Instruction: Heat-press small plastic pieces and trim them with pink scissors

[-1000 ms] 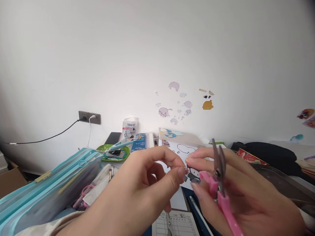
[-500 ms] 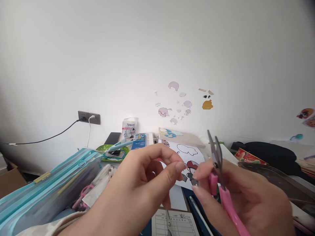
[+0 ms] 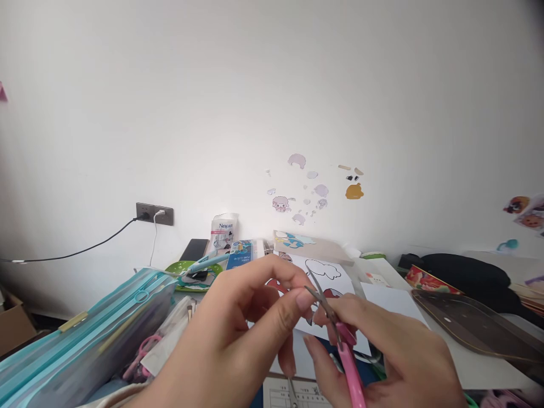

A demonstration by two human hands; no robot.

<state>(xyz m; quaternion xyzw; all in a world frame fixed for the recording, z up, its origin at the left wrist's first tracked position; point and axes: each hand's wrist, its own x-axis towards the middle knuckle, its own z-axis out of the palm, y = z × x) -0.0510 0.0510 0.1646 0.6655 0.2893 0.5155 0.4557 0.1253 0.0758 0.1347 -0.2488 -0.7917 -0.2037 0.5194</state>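
Observation:
My left hand (image 3: 250,317) is closed in a pinch, thumb against forefinger; whatever sits between the fingertips is too small to make out. Pink-handled scissors (image 3: 349,362) are in my right hand (image 3: 395,345), their blades parted and pointing up and left, with the tips beside my left thumb and forefinger. Behind both hands lies a white sheet with printed figures (image 3: 325,269), partly covered by my fingers. Below my left hand, the metal blades of another pair of scissors (image 3: 292,391) show over a gridded paper (image 3: 276,394).
A clear pouch with a turquoise zip (image 3: 127,317) lies at left, near a green plate (image 3: 178,267). A Nexcare packet (image 3: 223,232) leans on the wall, which bears paper cutouts (image 3: 354,191). At right are a brown tray (image 3: 471,326) and black cloth (image 3: 463,272).
My right hand has moved left with the scissors, bringing the blades to my left fingertips. The wall and desk items appear slightly lower in view.

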